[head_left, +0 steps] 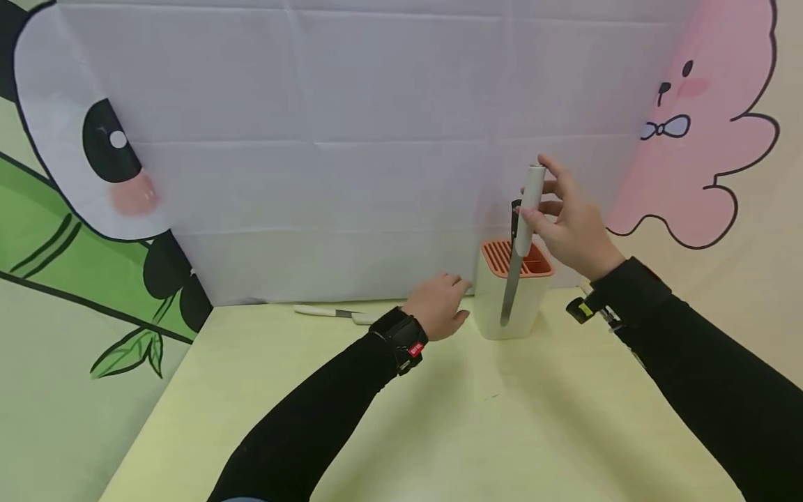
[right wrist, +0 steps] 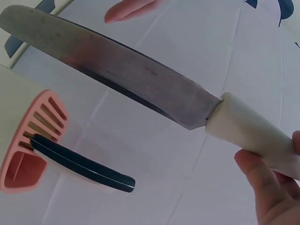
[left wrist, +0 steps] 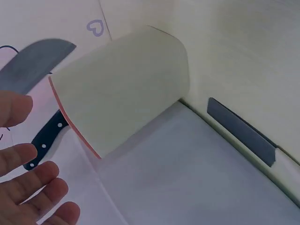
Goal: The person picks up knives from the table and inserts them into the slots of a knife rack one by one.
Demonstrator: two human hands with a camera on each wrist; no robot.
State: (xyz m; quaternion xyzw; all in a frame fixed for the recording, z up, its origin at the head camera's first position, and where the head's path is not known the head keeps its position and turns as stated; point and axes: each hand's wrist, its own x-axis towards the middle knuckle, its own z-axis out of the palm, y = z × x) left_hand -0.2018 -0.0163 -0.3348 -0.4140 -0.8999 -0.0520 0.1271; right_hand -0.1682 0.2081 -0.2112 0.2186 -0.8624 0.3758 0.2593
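Observation:
My right hand [head_left: 580,226] grips a knife [head_left: 532,209] by its white handle, blade pointing down. In the head view the blade overlaps the front of a white knife holder [head_left: 489,307] with an orange slotted top; the right wrist view shows the whole wide blade [right wrist: 108,61] out of the slots. A second knife [right wrist: 84,161], with a dark riveted handle, stands in the holder. My left hand [head_left: 439,307] is just left of the holder, fingers loosely extended and holding nothing. In the left wrist view its fingers [left wrist: 40,176] spread near the holder's orange rim.
Two white-handled pieces lie at the table's back edge, left of my left hand: a knife [head_left: 316,311] and another handle [head_left: 364,318] partly hidden by my wrist. A pale cloth wall [head_left: 314,188] with cartoon animals rises behind the yellowish table [head_left: 502,432].

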